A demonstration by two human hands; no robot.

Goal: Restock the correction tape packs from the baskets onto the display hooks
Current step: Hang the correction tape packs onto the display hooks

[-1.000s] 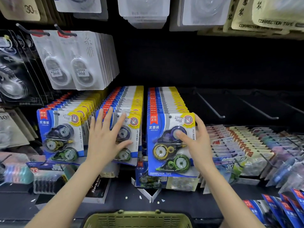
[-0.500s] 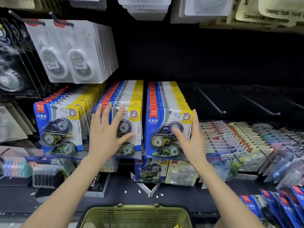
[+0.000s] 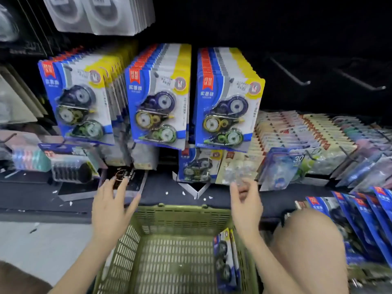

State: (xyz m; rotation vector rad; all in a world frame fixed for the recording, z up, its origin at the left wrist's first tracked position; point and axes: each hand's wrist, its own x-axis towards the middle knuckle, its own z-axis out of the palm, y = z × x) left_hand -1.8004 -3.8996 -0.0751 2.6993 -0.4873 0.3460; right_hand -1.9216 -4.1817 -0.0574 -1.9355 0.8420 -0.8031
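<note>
Now both hands hover low over the green basket [image 3: 180, 210], neither gripping anything. Left hand [image 3: 110, 205]: fingers straight and spread, palm down, above the left rim. Right hand [image 3: 244, 203]: fingers loosely curled and empty, over the right rim, with some motion blur. Judged purpose: reaching in for stock.

The few correction tape packs [image 3: 226, 259] in the basket stand on edge against its right inner wall, just below the right hand, so that hand has the shorter path. The rest of the basket floor is bare mesh, leaving room to slip fingers behind the cards.

Above, three rows of hung packs [image 3: 227, 109] fill their hooks to the front tips, with little slack. Two bare hooks [image 3: 290, 74] project to the right of them with open air around. A knee [image 3: 307, 240] crowds the basket's right side, and more blue packs [image 3: 373, 217] lie beyond it.
</note>
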